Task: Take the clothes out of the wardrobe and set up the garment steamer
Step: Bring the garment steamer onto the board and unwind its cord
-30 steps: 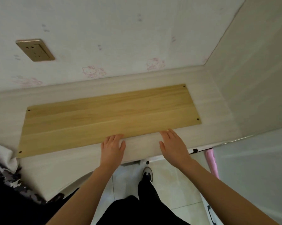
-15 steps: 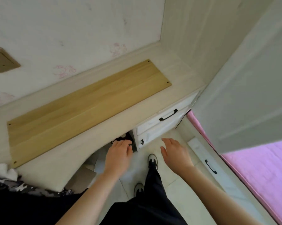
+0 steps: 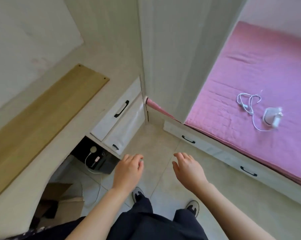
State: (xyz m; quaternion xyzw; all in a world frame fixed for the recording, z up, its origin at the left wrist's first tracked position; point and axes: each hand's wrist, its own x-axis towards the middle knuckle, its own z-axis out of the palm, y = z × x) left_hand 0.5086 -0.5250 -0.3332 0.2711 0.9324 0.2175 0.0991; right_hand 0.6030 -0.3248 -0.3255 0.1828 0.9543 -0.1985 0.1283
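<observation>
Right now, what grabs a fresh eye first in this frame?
The pink bed cover fills the right side, with a white charger and tangled cable lying on it. A yellow wooden board lies on the pale desk at left. Low in the centre, the left hand and right hand hang empty above the tiled floor.

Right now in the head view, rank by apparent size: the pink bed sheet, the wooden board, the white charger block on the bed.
1. pink bed sheet
2. wooden board, partly cut off at the frame edge
3. white charger block

These are apparent sizes only; each lies at a different distance from the camera.
</observation>
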